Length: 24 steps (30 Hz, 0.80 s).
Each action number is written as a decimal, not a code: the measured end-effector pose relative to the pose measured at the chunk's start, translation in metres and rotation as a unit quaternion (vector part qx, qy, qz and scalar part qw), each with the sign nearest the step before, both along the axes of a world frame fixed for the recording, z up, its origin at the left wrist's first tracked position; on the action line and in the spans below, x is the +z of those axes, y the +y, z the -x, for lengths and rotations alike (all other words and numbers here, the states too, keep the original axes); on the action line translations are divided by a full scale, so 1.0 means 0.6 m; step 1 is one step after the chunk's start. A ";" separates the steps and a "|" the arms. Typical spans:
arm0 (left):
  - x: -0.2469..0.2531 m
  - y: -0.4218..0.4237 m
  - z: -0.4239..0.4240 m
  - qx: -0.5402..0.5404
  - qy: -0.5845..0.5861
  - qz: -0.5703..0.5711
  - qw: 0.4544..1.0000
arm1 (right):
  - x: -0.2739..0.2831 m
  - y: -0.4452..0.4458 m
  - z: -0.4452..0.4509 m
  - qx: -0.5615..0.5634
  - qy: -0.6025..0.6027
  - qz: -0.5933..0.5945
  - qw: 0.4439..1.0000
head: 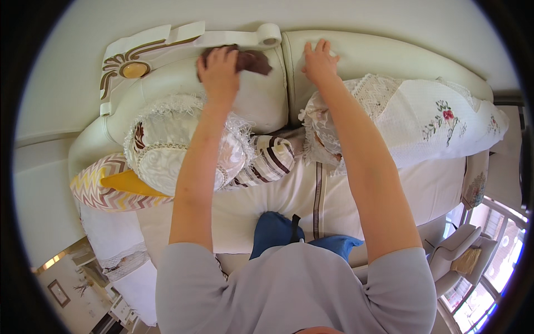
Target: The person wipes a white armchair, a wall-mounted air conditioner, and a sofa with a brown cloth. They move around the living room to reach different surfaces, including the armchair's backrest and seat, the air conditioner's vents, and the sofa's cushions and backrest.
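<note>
My left hand (220, 73) grips a dark brown cloth (253, 61) against the white leather backrest (260, 96) of a sofa, just under its carved white trim. Part of the cloth spreads out to the right of my fingers. My right hand (321, 62) rests with fingers apart on the neighbouring backrest section (375, 52), holding nothing. A vertical seam gap runs between the two sections. Below my left forearm sits a white fringed cushion (167, 142). A white lace-edged cover with embroidered flowers (417, 112) lies right of my right forearm.
A striped cushion (271, 160) and a zigzag-patterned cushion (98, 179) lie on the cream seat (267, 200). My knee in blue trousers (273, 229) is at the seat. A grey armchair (454, 259) stands at lower right by a window. The trim bears a round amber ornament (134, 70).
</note>
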<state>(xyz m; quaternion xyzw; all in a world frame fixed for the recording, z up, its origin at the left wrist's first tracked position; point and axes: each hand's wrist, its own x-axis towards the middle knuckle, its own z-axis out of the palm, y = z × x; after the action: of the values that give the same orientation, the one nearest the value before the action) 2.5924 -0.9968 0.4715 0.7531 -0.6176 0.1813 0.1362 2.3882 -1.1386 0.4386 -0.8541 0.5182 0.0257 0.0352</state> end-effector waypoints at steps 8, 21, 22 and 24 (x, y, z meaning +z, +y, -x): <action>-0.077 0.003 0.093 -0.017 -0.071 0.025 0.997 | -0.019 -0.009 -0.012 -0.015 0.033 0.025 0.999; -0.246 0.079 0.168 -0.313 -0.106 -0.146 0.932 | -0.010 0.004 -0.007 -0.013 0.034 0.016 0.999; -0.221 0.068 0.170 -0.307 -0.091 -0.139 0.937 | -0.011 0.003 -0.005 -0.015 0.022 0.010 1.000; -0.165 0.039 0.162 -0.290 -0.119 -0.104 0.944 | -0.012 0.001 -0.001 -0.021 -0.002 -0.002 1.000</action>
<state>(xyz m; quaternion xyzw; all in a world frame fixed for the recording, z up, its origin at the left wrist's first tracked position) 2.4951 -0.9731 0.3725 0.5246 -0.8362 0.1569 0.0296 2.3890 -1.1378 0.4316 -0.8431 0.5358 0.0246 0.0388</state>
